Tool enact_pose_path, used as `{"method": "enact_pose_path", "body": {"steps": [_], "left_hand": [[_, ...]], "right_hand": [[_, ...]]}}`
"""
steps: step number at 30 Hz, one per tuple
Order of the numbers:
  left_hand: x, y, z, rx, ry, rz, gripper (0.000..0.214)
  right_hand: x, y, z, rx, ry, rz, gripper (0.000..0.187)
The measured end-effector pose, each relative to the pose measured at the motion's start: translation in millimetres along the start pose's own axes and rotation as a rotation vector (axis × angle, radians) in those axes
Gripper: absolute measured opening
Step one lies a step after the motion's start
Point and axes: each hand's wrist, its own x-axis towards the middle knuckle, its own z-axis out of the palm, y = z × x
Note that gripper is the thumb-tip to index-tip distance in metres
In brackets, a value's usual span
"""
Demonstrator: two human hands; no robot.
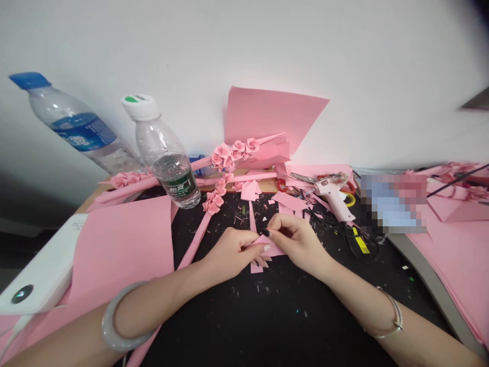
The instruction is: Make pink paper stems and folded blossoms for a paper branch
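Black tabletop (pixel 267 316) | left hand (pixel 229 255) grip pinching pink paper piece (pixel 273 248) | right hand (pixel 301 244) grip pinching it

craft desk | pink paper sheets (pixel 126 239) | glue gun (pixel 333 196) | paper roses (pixel 233 151)

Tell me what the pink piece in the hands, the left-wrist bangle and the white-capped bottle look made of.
The pink piece: matte paper, sharply creased. The bangle: pale, glossy, slightly translucent; possibly jade or glass. The white-capped bottle: clear, shiny thin plastic; water shows through.
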Motion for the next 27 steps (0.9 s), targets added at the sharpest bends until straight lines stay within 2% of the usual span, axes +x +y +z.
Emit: {"method": "enact_pose_path", "body": {"steps": [6,10,15,20,25,27], "left_hand": [[1.7,0.9,-2.7,-0.052,0.029,-0.023,0.024],[2.2,2.2,-4.3,-0.127,0.002,0.007,0.032],[4.1,-0.1,-5.2,-0.204,0.110,-0.010,0.031],[5.5,-0.1,-7.2,-0.238,0.100,-0.047,0.036],[5.6,4.1,-9.8,-0.185,0.174,-0.024,0.040],[6.3,4.3,-10.4,-0.185,0.164,-0.021,0.038]], "right_hand": [[2.8,1.3,-1.2,-0.118,0.042,0.006,0.020],[1.1,2.9,-1.0,-0.226,0.106,-0.022,0.025],[0.9,2.4,-2.3,-0.337,0.056,-0.014,0.034],[3.3,4.1,-5.0,-0.301,0.053,0.017,0.042],[3.7,5.9,-6.9,-0.273,0.060,0.023,0.038],[3.7,5.4,-7.3,-0.292,0.063,0.015,0.037]]}}
